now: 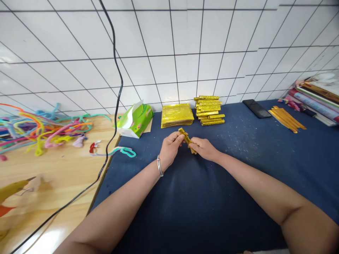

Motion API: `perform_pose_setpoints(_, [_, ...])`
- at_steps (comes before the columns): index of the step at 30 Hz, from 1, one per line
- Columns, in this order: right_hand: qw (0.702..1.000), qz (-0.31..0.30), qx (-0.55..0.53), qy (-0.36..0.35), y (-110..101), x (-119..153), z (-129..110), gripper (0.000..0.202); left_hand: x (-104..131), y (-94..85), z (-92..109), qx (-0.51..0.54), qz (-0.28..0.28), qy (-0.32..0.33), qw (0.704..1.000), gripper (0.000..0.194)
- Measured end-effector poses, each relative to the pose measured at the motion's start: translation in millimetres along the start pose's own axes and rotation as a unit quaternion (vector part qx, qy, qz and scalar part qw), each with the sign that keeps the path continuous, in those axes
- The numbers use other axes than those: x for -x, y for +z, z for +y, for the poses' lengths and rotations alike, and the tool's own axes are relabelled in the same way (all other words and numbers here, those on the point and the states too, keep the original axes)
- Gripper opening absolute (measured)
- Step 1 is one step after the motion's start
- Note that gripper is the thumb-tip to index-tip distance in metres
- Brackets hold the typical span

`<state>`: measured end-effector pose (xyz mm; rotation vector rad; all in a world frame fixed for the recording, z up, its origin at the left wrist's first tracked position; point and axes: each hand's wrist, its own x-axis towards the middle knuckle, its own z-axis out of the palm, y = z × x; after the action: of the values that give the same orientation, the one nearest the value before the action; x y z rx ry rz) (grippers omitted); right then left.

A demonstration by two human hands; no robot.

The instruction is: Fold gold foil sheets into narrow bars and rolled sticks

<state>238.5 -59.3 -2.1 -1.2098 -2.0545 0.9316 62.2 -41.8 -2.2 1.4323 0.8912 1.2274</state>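
A small folded piece of gold foil paper is held between both hands above the dark blue cloth. My left hand, with a silver bracelet at the wrist, pinches its upper left end. The lower right part is gripped by the closed fingers of my right hand. Just beyond the hands lies a flat stack of gold foil sheets. To the right of that stack, a pile of gold foil rolls rests near the tiled wall.
A green tissue pack stands left of the stack. Colourful fuzzy stems and a yellow glue gun lie on the wooden table, crossed by a black cable. At right are a phone, orange-gold strips and stacked books.
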Motion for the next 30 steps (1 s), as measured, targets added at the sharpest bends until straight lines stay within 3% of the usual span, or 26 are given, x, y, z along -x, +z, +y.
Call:
perform_pose_setpoints(17, [0.993,-0.015,0.114,-0.012,4.7,-0.2,2.3,0.021,2.8,1.1,2.0,0.200,0.065,-0.052,0.976,0.020])
perform_pose_setpoints(24, [0.981,-0.006,0.190,-0.040,8.0,1.1,3.3,0.023,-0.2,-2.4,2.1,0.164,0.087,-0.027,0.982,0.027])
perform_pose_setpoints(30, [0.969,0.050,0.237,-0.056,10.9,8.4,-4.1,0.032,0.8,1.1,0.3,0.155,0.113,-0.051,0.980,0.033])
